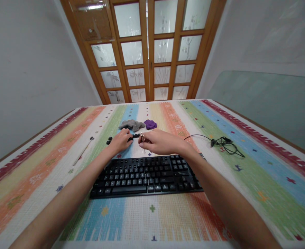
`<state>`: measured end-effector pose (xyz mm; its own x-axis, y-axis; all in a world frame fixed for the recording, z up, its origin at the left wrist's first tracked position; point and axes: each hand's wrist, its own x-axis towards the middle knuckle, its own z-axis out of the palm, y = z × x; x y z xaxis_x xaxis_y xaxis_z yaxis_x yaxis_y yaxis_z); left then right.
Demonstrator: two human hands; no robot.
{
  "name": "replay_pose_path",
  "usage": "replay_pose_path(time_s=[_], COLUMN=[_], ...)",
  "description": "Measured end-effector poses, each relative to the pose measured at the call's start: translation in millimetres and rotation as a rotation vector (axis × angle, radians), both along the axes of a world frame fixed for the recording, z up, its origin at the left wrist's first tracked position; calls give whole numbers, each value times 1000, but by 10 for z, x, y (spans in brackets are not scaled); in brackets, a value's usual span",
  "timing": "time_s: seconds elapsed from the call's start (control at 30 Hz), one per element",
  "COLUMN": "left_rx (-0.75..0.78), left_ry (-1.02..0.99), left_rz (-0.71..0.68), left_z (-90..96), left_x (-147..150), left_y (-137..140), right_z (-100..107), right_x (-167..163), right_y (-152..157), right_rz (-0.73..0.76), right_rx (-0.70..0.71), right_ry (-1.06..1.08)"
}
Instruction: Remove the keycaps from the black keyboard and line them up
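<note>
A black keyboard (142,174) lies on the table below my forearms, its cable end partly hidden by my right arm. Beyond its back edge, my left hand (121,141) rests low with fingers curled round a black keycap (130,139). A short row of loose keycaps (136,135) sits between my two hands. My right hand (159,141) pinches a thin metal wire keycap puller (142,138), its wires pointing down toward the cloth. More loose keycaps (109,140) lie just left of my left hand.
Behind my hands are a crumpled grey cloth (132,125) and a purple cloth (150,124). A toothbrush-like brush (83,151) lies at left, a coiled black cable (225,143) at right. The striped tablecloth (152,221) covers the table; wooden glass doors (148,52) stand beyond.
</note>
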<state>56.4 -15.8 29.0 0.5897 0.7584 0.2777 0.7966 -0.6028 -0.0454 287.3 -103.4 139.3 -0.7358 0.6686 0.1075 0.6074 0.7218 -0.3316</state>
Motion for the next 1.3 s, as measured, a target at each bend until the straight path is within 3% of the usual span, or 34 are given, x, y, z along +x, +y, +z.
replay_pose_path(time_s=[0.33, 0.83, 1.1, 1.3], left_rx=[-4, 30, -86, -244], left_ry=[25, 2, -181, -303], left_rz=[-53, 1, -27, -135], left_z=[55, 69, 83, 104], left_x=[-2, -60, -127, 48], left_y=[12, -64, -620, -1094], right_z=[-30, -26, -10, -27], right_x=[1, 28, 27, -45], right_y=[19, 19, 16, -50], right_rz=[18, 28, 40, 99], right_rx=[2, -16, -33, -192], right_ry=[8, 31, 70, 7])
